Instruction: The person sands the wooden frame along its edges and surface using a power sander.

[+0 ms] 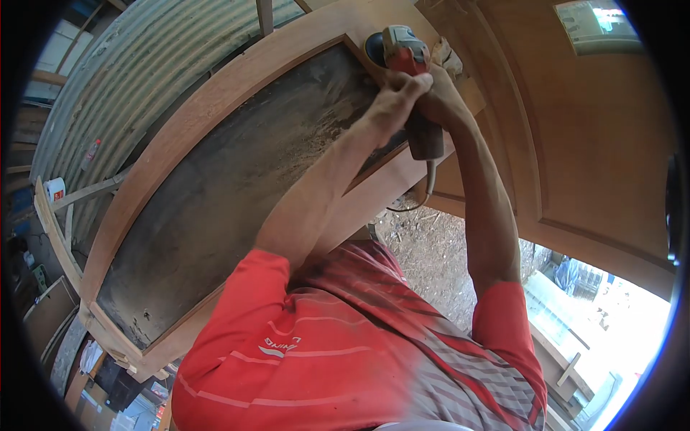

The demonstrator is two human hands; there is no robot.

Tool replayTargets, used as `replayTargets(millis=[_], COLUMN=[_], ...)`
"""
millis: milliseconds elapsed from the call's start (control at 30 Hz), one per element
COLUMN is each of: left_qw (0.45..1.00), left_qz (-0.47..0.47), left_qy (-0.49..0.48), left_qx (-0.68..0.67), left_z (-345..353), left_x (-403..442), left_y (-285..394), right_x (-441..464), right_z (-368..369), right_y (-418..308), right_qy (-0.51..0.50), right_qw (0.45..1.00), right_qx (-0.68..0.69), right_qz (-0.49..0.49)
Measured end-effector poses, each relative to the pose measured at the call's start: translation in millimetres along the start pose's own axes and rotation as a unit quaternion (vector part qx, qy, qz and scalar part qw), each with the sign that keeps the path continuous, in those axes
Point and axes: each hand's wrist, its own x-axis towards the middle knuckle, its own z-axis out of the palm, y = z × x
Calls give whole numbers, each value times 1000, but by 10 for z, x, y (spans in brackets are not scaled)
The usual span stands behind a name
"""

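Note:
An angle grinder (425, 141) with a round disc (374, 49) at its head is held over the top right corner of an arched wooden frame (180, 136). My left hand (399, 95) is closed around the front of the grinder, just behind its metal head. Wrapped around the red and dark body beside it is my right hand (440, 92). The disc is at the pale wood near the inner moulding; whether it touches cannot be made out. A dark, dusty panel (215, 194) fills the frame. The power cord (431, 176) hangs from the grinder's rear end.
A large panelled wooden door (596, 136) with a small glass opening stands on the right. Corrugated metal sheeting (144, 86) rises behind the frame. Shavings litter the ground (428, 241) below. A white container (54, 189) and wooden strips are at the left.

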Motion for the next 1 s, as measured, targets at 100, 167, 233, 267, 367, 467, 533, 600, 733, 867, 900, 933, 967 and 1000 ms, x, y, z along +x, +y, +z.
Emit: replayTargets(millis=[100,167,233,267,367,467,533,600,733,867,900,933,967,1000], left_qw=[1000,998,997,996,982,973,968,949,921,957,963,965,967,960], left_qz=[-12,17,24,23,107,171,177,191,168,175,170,159,148,145], left_qy=[27,41,21,12,49,59,49,35,42,96,99,85,73,72], left_qx=[-9,-49,-72,-83,-151,-140,-172,-250,-349,-210,-182,-189,-195,-226], left_z=[72,-14,-90,-126,231,467,611,622,816,1126,1155,1116,1103,1116], left_x=[84,338,374,355,109,71,33,122,196,-118,-115,-75,-34,37], left_y=[2,19,118,168,-16,-183,-175,10,-239,-558,-603,-606,-608,-581], right_x=[45,304,384,356,175,-99,-35,66,16,-385,-400,-365,-269,-182], right_z=[-105,-154,-125,-88,-184,-286,-382,-521,-584,-701,-734,-771,-791,-797], right_y=[107,66,-229,-212,-30,98,66,-19,86,327,274,260,266,266], right_qy=[-10,-43,-62,-79,-90,-100,-127,-138,-177,-172,-178,-186,-196,-208], right_qw=[999,996,991,993,994,991,991,990,984,984,984,982,980,977], right_qx=[-20,-78,-113,-85,-9,31,5,-22,10,29,9,11,14,20], right_qz=[-31,9,34,27,-67,-79,-44,-20,-20,-19,-18,-26,-34,-44])
